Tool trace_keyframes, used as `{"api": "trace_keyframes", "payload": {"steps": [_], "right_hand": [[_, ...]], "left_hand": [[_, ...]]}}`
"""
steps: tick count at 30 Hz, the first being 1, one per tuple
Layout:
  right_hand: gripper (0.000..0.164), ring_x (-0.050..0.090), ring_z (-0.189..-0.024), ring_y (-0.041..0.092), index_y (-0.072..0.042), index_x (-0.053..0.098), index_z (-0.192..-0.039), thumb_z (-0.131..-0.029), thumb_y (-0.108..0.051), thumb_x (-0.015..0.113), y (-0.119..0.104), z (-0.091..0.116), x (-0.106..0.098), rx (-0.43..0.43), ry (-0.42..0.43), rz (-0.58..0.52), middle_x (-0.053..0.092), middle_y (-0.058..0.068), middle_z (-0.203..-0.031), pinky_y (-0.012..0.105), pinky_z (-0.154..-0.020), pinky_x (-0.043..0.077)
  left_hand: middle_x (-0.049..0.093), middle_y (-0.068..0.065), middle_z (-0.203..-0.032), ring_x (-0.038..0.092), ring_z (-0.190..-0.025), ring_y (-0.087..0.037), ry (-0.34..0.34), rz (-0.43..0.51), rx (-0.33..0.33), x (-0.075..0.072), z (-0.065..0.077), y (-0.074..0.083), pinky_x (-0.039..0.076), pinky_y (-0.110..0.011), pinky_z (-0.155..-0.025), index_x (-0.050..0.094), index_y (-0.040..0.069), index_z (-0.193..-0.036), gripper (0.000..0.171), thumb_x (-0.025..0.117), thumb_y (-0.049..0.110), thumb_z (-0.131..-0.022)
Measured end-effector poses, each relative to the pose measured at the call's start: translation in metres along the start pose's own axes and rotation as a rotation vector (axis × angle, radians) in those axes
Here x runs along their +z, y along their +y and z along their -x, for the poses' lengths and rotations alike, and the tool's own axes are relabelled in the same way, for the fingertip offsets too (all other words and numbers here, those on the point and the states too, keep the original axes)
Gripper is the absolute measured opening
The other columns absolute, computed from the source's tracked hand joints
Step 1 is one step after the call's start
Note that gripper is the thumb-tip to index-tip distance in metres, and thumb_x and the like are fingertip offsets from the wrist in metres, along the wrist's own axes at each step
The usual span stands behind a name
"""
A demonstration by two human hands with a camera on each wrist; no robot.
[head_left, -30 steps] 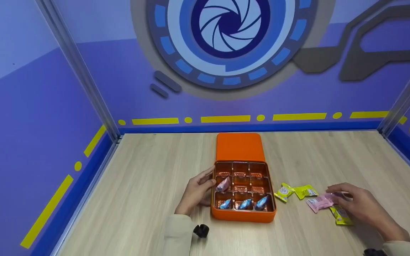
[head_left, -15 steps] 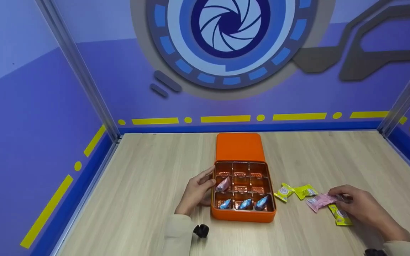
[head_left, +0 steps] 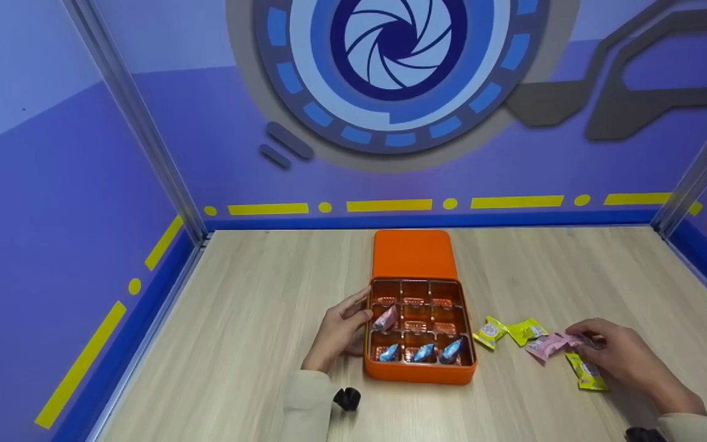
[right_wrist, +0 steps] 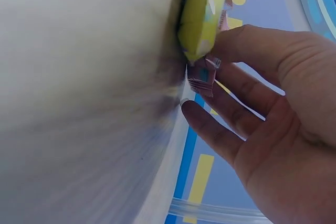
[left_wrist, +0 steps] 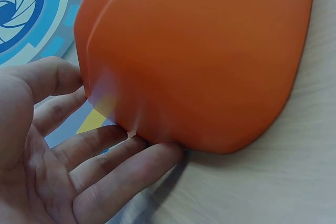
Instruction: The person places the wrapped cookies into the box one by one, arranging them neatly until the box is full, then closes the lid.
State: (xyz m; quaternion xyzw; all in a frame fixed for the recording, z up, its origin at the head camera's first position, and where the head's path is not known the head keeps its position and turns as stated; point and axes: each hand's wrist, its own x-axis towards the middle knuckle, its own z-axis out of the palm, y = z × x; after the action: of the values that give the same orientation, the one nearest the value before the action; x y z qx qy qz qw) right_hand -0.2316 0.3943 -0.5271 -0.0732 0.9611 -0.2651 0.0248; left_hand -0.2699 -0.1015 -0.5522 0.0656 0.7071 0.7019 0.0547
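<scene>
An orange box (head_left: 420,373) with a divided clear insert stands on the table. Its front row holds blue-wrapped candies (head_left: 423,352), one per compartment, and a pink-wrapped candy (head_left: 385,318) leans in the middle-left compartment. My left hand (head_left: 338,331) rests its fairly straight fingers and thumb against the box's left wall; the left wrist view shows the fingertips touching that orange side (left_wrist: 199,66). To the right, my right hand (head_left: 626,362) pinches one end of another pink candy (head_left: 545,348) between thumb and fingers. A yellow candy (right_wrist: 202,19) partly covers it in the right wrist view.
Two yellow candies, a left one (head_left: 490,333) and a right one (head_left: 526,331), lie between the box and the pink candy. A third yellow candy (head_left: 587,372) lies below my right hand. The orange lid (head_left: 413,253) lies behind the box; purple walls (head_left: 267,178) enclose the table.
The right hand's fingers have closed in on the pink candy's end, and the candy has shifted slightly left and tilted. My left hand and the box have stayed in place.
</scene>
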Motion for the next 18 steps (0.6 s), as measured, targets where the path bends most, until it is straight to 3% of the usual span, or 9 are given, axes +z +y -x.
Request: {"api": "trace_keyframes", "payload": {"steps": [6, 18], "right_hand": [[0.031, 0.066, -0.108, 0.045, 0.006, 0.07, -0.125, -0.099, -0.011, 0.075, 0.0019, 0.0012, 0.0007, 0.02, 0.028, -0.01, 0.07, 0.024, -0.12, 0.066, -0.093, 0.053], [0.042, 0.065, -0.109, 0.044, 0.002, 0.07, -0.128, -0.103, -0.032, 0.073, 0.0032, -0.0007, -0.0005, 0.113, 0.036, -0.042, 0.069, 0.024, -0.122, 0.065, -0.095, 0.054]], "left_hand": [[0.056, -0.019, -0.153, 0.059, -0.136, -0.035, 0.001, -0.003, -0.005, 0.0005, 0.0006, 0.0011, 0.049, -0.05, -0.11, 0.056, 0.015, -0.157, 0.052, 0.067, 0.014, -0.106], [0.053, -0.019, -0.156, 0.057, -0.137, -0.035, -0.008, 0.013, 0.012, 0.0, -0.001, -0.0009, 0.049, -0.049, -0.109, 0.055, 0.013, -0.157, 0.052, 0.066, 0.013, -0.106]]}}
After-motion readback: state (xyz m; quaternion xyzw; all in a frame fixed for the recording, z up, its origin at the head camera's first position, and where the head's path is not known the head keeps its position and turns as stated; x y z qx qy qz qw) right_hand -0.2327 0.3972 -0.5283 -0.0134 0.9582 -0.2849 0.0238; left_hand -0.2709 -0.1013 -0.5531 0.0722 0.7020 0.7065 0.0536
